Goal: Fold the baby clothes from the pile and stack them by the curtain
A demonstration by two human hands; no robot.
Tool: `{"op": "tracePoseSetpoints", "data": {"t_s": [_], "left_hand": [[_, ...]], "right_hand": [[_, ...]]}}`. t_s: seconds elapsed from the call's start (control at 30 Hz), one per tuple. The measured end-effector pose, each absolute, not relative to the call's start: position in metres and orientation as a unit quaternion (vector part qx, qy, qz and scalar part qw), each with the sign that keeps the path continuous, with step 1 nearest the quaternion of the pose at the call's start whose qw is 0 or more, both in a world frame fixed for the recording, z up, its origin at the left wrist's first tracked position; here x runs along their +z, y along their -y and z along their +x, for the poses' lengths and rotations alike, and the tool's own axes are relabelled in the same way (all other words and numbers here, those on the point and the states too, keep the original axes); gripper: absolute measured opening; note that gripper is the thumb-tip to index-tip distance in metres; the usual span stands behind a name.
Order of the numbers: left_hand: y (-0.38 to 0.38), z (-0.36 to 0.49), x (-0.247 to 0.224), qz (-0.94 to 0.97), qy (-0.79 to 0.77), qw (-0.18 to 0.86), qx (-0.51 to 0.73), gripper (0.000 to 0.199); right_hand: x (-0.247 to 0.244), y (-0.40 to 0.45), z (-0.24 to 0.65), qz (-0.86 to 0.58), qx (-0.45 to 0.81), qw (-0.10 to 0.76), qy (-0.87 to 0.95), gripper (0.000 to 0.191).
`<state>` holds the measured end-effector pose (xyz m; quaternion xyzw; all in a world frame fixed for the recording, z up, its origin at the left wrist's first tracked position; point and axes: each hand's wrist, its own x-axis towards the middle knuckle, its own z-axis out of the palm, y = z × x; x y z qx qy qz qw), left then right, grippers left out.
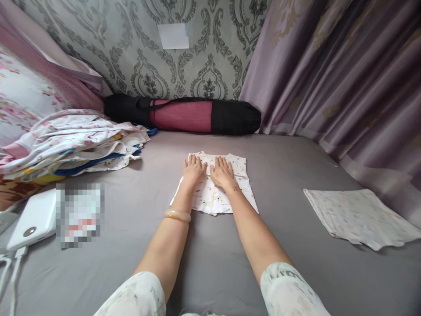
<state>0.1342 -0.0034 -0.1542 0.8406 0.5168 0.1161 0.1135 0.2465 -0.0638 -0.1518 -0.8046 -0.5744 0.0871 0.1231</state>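
Observation:
A small white garment with a tiny coloured print [212, 202] lies spread on the grey sheet in front of me; it looks like a baby's shirt, with a button-like dot on a strip down its middle. My left hand [194, 170] rests flat on its upper left part, fingers extended. Beside it, my right hand [222, 171] lies palm down on the upper right part, fingers also stretched out. Neither hand grips the cloth. A pale bangle [177, 215] circles my left forearm.
To the right lies a folded printed cloth [358, 215]. A clothes pile [75, 140] sits at the left, above a white power bank with cables [34, 219] and a blurred-out item [80, 215]. A black and pink rolled bag [180, 116] lies along the patterned wall.

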Motion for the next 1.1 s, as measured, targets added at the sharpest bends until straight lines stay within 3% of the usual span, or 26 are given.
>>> {"op": "tracePoseSetpoints", "data": {"t_s": [0.13, 0.43, 0.67, 0.9, 1.1], "left_hand": [[0.004, 0.133, -0.152, 0.829, -0.526, 0.076, 0.173, 0.055], [0.001, 0.132, -0.159, 0.820, -0.554, 0.103, 0.096, 0.064], [0.001, 0.131, -0.158, 0.815, -0.555, 0.054, 0.154, 0.060], [-0.002, 0.131, -0.169, 0.830, -0.545, 0.063, 0.095, 0.064], [-0.007, 0.132, -0.158, 0.833, -0.546, 0.079, 0.052, 0.065]], "right_hand": [[-0.152, 0.064, 0.253, -0.841, 0.052, 0.143, 0.519, 0.063], [-0.159, 0.062, 0.258, -0.868, 0.070, 0.119, 0.476, 0.064], [-0.147, 0.063, 0.280, -0.879, 0.072, 0.132, 0.453, 0.064], [-0.150, 0.062, 0.304, -0.849, 0.091, 0.060, 0.516, 0.061], [-0.138, 0.064, 0.313, -0.836, 0.106, 0.046, 0.536, 0.063]]}}
